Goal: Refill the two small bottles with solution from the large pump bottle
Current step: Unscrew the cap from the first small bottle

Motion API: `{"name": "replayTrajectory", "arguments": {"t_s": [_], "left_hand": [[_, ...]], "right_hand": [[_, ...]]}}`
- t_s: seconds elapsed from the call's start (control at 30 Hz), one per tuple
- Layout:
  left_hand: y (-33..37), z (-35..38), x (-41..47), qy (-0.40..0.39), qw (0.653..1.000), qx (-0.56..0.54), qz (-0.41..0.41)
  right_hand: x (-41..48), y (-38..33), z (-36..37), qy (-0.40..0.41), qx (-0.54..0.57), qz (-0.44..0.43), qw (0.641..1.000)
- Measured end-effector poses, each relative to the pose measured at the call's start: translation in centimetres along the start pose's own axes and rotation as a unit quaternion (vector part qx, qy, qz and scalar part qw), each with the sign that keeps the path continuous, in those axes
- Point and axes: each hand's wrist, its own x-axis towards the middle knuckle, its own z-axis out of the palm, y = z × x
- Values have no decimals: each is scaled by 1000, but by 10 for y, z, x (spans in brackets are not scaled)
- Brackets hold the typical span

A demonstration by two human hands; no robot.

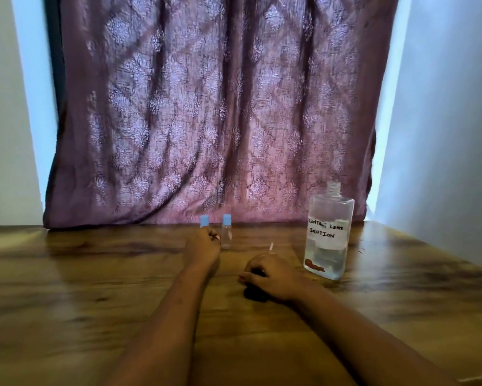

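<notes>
Left small bottle: a small clear plastic bottle with a pale blue cap [204, 220] stands upright near the back of the worktop. The left hand [203, 250] hides its body, fingers clenched round it, and the cap is on.
Right small bottle: a second small clear bottle with a blue cap [226, 234] stands upright just beside the first. It looks empty, and no hand holds it.
Large bottle: a large clear flat-sided bottle with a hand-lettered white label [328, 238] stands to the right, near the right hand. It is partly filled, and its threaded neck is open.
Pump: a black pump head [255, 293] with a thin pale dip tube [271, 246] lies on the worktop under the right hand [271, 275], whose fingers are curled over it.
Handling, small bottles: probably very light, stiff and easy to tip. Best pinched low on the body while the cap is twisted off. The narrow mouths will forgive little when pouring.
Handling, large bottle: likely the heavy one, with sloshing liquid and smooth walls that turn slippery if wet. Take it across the flat faces at mid-height.
Surface: a glossy dark-grained wooden worktop [95, 274], hard and level, where spills would spread.
Room: a patterned mauve curtain [206, 107], backlit, hangs down to the worktop's back edge, with pale walls on either side.
</notes>
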Motion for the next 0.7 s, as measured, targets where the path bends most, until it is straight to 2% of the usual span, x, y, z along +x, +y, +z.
{"name": "replayTrajectory", "arguments": {"t_s": [0.17, 0.4, 0.57, 0.63, 0.7], "left_hand": [[-2, 0, 0, 1, 1000, -12, 2], [-9, 2, 3, 16, 999, 31, 12], [-11, 7, 11, 20, 998, 48, 33], [-15, 10, 13, 17, 998, 49, 33], [-16, 12, 13, 9, 998, 45, 36]], "right_hand": [[13, 4, -16, 17, -12, 27, 999], [79, -3, -25, 141, 42, 36, 988], [124, -1, -6, 111, 47, 54, 991], [136, 2, 2, 80, 11, 47, 996], [142, 3, 7, 83, -2, 41, 996]]}}
